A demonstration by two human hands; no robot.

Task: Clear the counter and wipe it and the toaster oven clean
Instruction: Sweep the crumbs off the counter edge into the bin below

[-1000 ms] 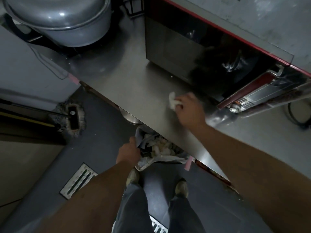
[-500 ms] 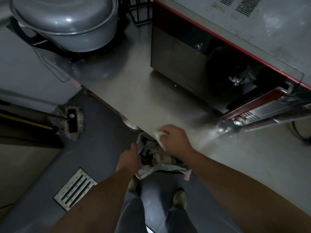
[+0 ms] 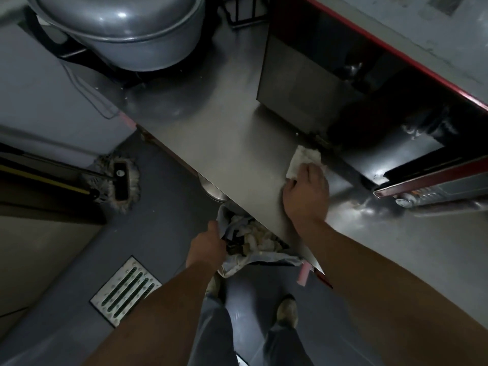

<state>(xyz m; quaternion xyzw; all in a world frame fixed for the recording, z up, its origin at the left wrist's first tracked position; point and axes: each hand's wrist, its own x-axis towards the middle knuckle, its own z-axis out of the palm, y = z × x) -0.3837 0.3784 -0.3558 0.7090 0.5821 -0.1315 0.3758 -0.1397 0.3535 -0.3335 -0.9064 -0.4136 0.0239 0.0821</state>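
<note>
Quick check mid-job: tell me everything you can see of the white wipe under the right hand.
The white wipe is a crumpled, folded wad that looks like paper towel or thin cloth, off-white and rough-textured. It lies flat on the steel counter, right beside the front corner of the toaster oven, near its open door. The right hand rests on its near edge, fingers covering part of it, so its full outline is hidden. Whether it is damp cannot be told. Nothing else touches it.

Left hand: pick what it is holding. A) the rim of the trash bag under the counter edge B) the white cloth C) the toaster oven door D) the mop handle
A: the left hand grips the trash bag rim, while the right hand presses the white cloth on the counter.
</note>
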